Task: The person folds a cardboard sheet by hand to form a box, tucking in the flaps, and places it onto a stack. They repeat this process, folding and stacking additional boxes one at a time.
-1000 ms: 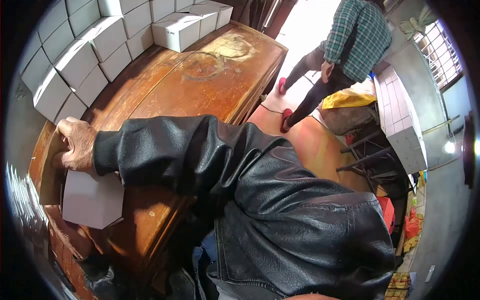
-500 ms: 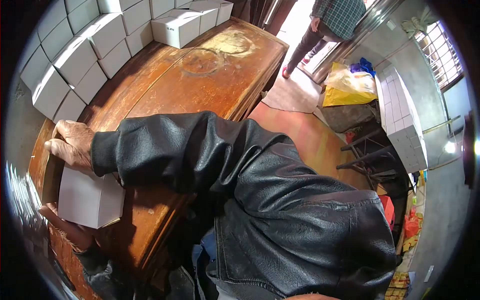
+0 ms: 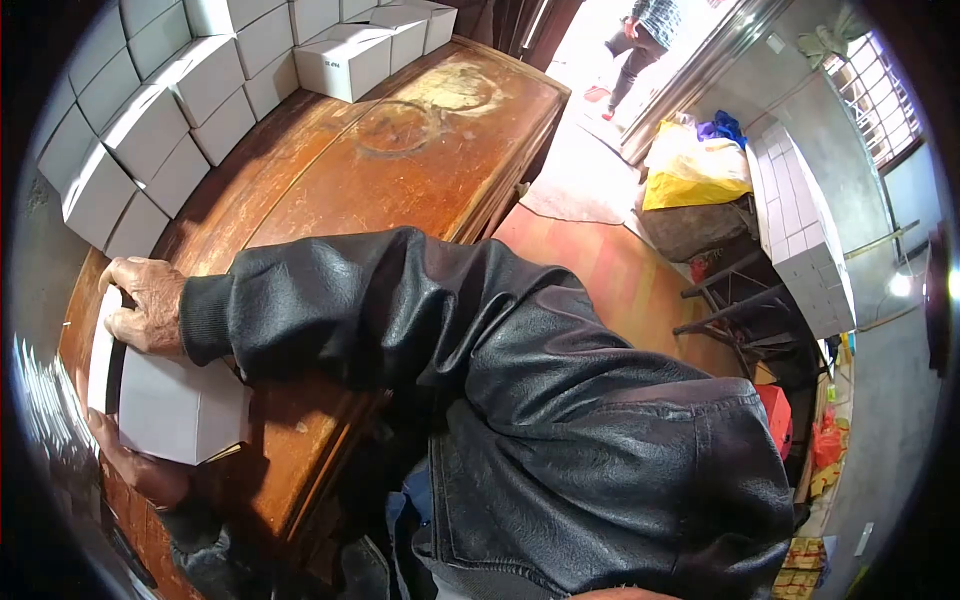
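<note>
A white carton (image 3: 175, 400) lies on the wooden tabletop at the left, with a dark gap along its left end. Beside that gap stands a narrow white flap (image 3: 101, 360), lit brightly. My right hand (image 3: 145, 305) reaches across from above, its fingers curled over the upper end of the flap and the carton's edge. From below, my left hand (image 3: 140, 465) grips the flap's lower end and the carton's near corner. Part of its fingers is hidden behind the carton. Both arms wear black leather sleeves.
Stacked white cartons (image 3: 150, 130) line the back of the wooden table (image 3: 440, 170). To the right are a yellow bag (image 3: 700, 180), another carton stack (image 3: 800, 220) and a dark stool frame (image 3: 735, 310). A person (image 3: 645, 45) is at the bright doorway.
The white flap now shows upright at the carton's left end, between my hands. My left hand has shifted up against it. The person in the doorway has moved farther away.
</note>
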The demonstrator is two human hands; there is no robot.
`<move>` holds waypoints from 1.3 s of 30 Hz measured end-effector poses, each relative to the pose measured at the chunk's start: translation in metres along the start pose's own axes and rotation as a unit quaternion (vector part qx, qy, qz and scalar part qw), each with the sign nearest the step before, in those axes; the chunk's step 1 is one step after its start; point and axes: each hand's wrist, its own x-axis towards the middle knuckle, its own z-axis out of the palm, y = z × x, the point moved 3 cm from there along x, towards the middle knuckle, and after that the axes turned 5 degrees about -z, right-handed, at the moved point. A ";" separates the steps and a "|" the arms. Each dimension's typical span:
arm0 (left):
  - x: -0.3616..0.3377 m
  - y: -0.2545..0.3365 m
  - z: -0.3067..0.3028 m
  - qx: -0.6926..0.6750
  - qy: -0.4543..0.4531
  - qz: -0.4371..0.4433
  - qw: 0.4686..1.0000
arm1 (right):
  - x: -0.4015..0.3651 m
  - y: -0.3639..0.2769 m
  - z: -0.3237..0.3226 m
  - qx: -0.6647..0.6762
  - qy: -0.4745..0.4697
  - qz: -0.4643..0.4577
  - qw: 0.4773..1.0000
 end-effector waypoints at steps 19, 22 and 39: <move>-0.007 0.016 0.012 0.236 0.088 0.259 0.932 | -0.002 0.002 0.001 -0.033 -0.021 0.006 0.999; -0.006 0.018 0.015 0.227 0.087 0.257 0.935 | -0.004 -0.002 -0.002 -0.044 -0.026 0.026 0.998; -0.005 0.022 0.025 0.202 0.075 0.246 0.945 | 0.000 0.007 0.002 0.021 -0.042 0.015 0.999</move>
